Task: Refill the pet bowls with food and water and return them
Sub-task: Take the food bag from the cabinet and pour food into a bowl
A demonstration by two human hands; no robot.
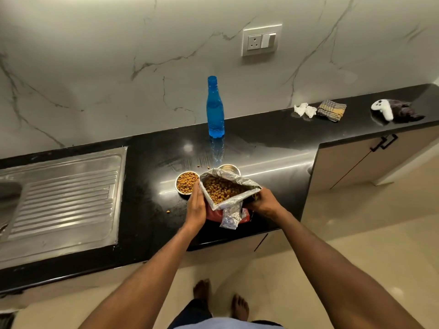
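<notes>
An open foil-lined food bag [225,189], red outside and full of brown kibble, stands on the black counter [273,148]. My left hand [196,205] lies flat against the bag's left side with straight fingers. My right hand [262,203] grips the bag's right edge. Left of the bag sits a small steel bowl [187,182] heaped with kibble. A second steel bowl [229,168] peeks out behind the bag, its contents hidden. A capped blue water bottle [215,108] stands upright further back by the wall.
A steel sink drainboard [61,195] fills the counter's left. A few kibbles [198,166] lie loose on the counter. At the far right lie crumpled tissue [304,109], a checked cloth [331,110] and a white controller [383,109]. A cabinet handle [384,142] sits below.
</notes>
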